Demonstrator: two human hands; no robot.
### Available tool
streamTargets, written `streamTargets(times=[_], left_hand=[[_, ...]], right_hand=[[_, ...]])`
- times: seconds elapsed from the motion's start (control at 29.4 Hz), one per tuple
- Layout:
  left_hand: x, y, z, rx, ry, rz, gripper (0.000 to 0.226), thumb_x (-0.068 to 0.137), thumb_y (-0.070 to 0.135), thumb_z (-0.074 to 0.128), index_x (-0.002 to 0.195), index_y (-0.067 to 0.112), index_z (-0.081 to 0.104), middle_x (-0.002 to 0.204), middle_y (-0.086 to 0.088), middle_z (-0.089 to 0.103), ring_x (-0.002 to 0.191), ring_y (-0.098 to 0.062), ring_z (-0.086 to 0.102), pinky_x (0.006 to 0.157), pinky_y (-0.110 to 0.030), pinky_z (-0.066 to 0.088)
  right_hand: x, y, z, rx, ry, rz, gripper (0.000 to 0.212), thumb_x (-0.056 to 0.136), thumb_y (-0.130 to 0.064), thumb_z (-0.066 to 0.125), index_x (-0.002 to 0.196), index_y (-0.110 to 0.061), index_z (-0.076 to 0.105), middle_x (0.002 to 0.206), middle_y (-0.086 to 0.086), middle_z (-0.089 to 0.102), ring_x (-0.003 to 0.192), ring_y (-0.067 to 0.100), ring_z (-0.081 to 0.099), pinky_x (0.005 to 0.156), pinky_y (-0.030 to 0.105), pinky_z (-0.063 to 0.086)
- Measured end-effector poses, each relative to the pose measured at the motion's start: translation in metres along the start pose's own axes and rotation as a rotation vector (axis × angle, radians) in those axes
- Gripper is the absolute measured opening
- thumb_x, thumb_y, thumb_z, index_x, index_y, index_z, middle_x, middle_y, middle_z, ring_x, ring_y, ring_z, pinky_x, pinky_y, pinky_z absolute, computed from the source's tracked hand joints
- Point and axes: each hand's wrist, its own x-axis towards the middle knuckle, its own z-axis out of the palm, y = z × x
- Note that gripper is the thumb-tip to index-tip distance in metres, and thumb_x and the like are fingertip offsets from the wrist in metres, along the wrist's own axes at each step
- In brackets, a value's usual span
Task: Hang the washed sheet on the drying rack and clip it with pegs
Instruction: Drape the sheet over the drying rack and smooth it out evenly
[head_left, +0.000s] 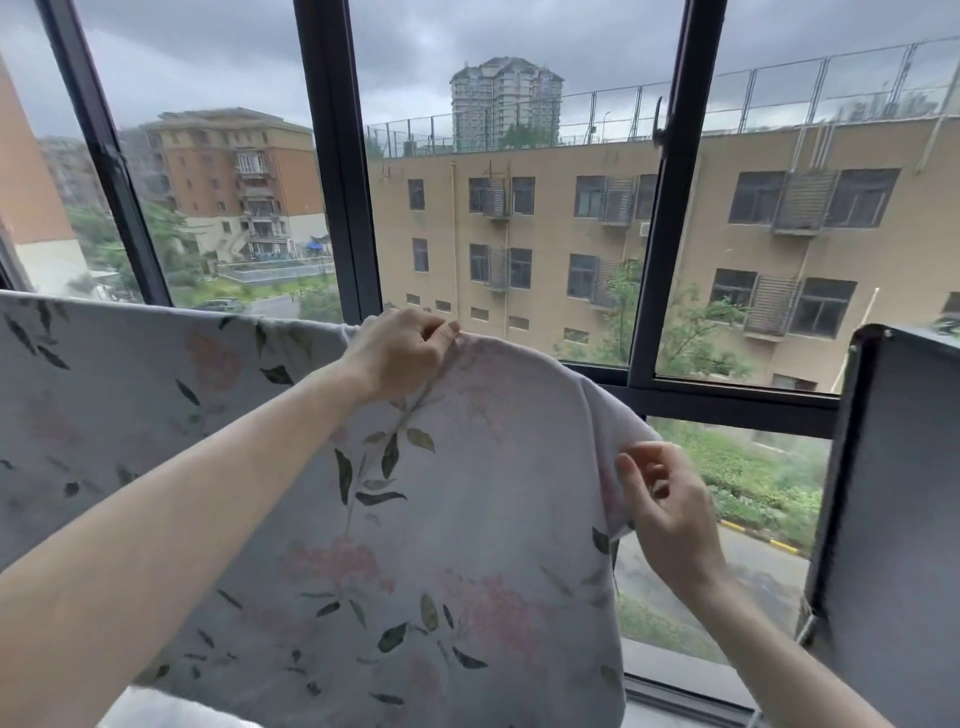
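Left hand pinched the sheet at its top fold; right hand gripped its right edge. Advisable: pull edge taut, level, before pegging.

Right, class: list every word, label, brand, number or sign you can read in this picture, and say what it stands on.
None: no readable text anywhere.
The floral sheet, pinched by the left hand and right hand, carries only a leaf-and-flower print.
The buildings beyond the window show no legible signs.

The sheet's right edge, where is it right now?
In the head view, the sheet drapes in front of the window; its right edge hangs at centre-right, pinched by the right hand, left of the dark panel.
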Motion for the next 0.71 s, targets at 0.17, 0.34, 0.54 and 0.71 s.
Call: streamTargets(times=[0.17, 0.34, 0.54, 0.71], left_hand=[[-0.001, 0.008, 0.002, 0.054, 0.105, 0.056, 0.050, 0.104, 0.034, 0.051, 0.055, 0.022, 0.051, 0.051, 0.009, 0.052, 0.056, -0.020, 0.052, 0.061, -0.033, 0.035], [0.002, 0.033, 0.002, 0.010, 0.360, 0.063, 0.039, 0.105, 0.033, 0.050, 0.074, 0.020, 0.071, 0.065, 0.003, 0.067, 0.070, -0.027, 0.063, 0.067, -0.032, 0.041], [0.005, 0.048, 0.003, 0.034, 0.158, -0.011, 0.042, 0.107, 0.038, 0.045, 0.081, 0.019, 0.072, 0.070, 0.003, 0.068, 0.078, -0.029, 0.066, 0.071, -0.036, 0.049], [-0.001, 0.039, 0.011, 0.038, 0.021, -0.092, 0.058, 0.109, 0.045, 0.037, 0.067, 0.013, 0.062, 0.069, -0.008, 0.066, 0.070, -0.032, 0.063, 0.078, -0.047, 0.054]], right_hand=[[-0.029, 0.022, 0.012, -0.086, -0.165, -0.059, 0.020, 0.091, -0.020, 0.075, 0.076, -0.024, 0.063, 0.070, -0.009, 0.063, 0.067, 0.011, 0.060, 0.060, 0.025, 0.043], [-0.017, 0.020, 0.003, 0.085, -0.081, 0.003, 0.021, 0.097, -0.011, 0.067, 0.080, -0.022, 0.062, 0.069, 0.001, 0.061, 0.058, 0.013, 0.053, 0.053, 0.033, 0.044], [0.000, 0.009, -0.007, 0.171, 0.191, 0.069, 0.027, 0.107, -0.020, 0.050, 0.081, -0.019, 0.058, 0.065, 0.001, 0.048, 0.057, 0.010, 0.037, 0.051, 0.028, 0.030], [-0.034, 0.041, 0.002, 0.030, -0.115, 0.247, 0.025, 0.105, -0.025, 0.055, 0.087, -0.016, 0.071, 0.073, -0.009, 0.069, 0.060, 0.007, 0.064, 0.050, 0.022, 0.044]])
